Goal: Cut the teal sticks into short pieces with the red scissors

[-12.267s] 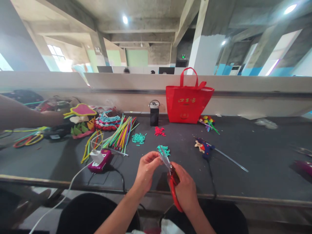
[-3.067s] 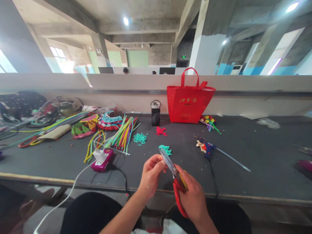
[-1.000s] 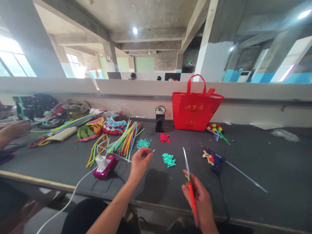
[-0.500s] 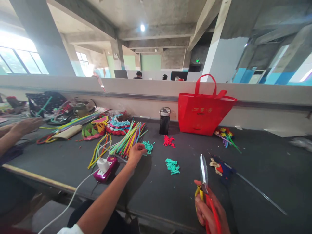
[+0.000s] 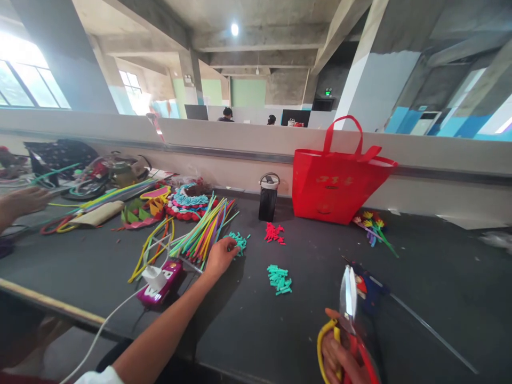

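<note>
Evidently two hands in use at the dark counter point(image 5: 248, 325). Left hand point(image 5: 221, 256): reached forward, fingertips at the left edge of a teal pile point(image 5: 240, 241) of short cut pieces. Fingers curled; whether the grip is together on a piece or slightly apart cannot be told, as the hand hides the fingertips. Right hand point(image 5: 341, 356): grip clamped on the scissors point(image 5: 349, 293), one handle loop yellow, the other red, blades pointing up and away from the body. This hand is near the front, well apart from the left.

Layout: second teal pile point(image 5: 280, 280) between the hands, nearer the front than the first. Red pile point(image 5: 274, 233) behind it, in front of a black bottle point(image 5: 268, 205) with a pale lid. Red bag point(image 5: 336, 184) upright to the bottle's right; small colored bunch point(image 5: 372, 226) by its base. Blue tool point(image 5: 374, 293) partly behind the scissors, with a clear rod point(image 5: 436, 330) slanting to the right.

Left side: multicolored stems point(image 5: 204, 234) just beside the left hand; magenta power strip point(image 5: 170, 282) with a white plug point(image 5: 154, 277). A co-worker's hand point(image 5: 28, 200) at the left margin, blurred.
</note>
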The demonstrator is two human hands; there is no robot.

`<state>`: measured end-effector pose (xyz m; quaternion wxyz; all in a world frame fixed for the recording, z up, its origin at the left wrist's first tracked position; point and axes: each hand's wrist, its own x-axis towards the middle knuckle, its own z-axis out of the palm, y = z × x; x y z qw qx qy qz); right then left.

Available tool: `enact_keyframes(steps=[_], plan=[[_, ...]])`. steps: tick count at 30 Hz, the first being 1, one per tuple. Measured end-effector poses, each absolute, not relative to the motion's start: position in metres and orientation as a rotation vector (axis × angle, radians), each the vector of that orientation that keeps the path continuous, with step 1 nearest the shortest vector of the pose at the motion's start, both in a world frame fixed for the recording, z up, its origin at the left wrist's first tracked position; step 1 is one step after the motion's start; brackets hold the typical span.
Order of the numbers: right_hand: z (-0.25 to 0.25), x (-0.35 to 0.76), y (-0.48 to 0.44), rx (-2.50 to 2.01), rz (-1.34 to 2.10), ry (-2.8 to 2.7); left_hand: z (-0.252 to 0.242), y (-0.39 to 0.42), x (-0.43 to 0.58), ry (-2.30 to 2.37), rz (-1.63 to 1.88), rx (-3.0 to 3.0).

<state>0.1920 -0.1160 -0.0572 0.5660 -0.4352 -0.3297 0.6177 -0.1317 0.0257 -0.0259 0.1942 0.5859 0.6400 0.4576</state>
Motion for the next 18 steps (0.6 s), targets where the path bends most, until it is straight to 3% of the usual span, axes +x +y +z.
enact_keyframes(steps=[7,12,18], plan=[[-0.072,0.201,-0.114,-1.037,1.525,-0.765,0.001,-0.001,-0.057,1.499,0.973,2.151],[-0.067,0.200,-0.117,-0.970,1.521,-0.777,-0.002,-0.014,-0.017,1.435,0.491,2.484],[-0.065,0.198,-0.116,-0.950,1.494,-0.775,-0.017,-0.016,-0.013,1.474,0.432,2.406]])
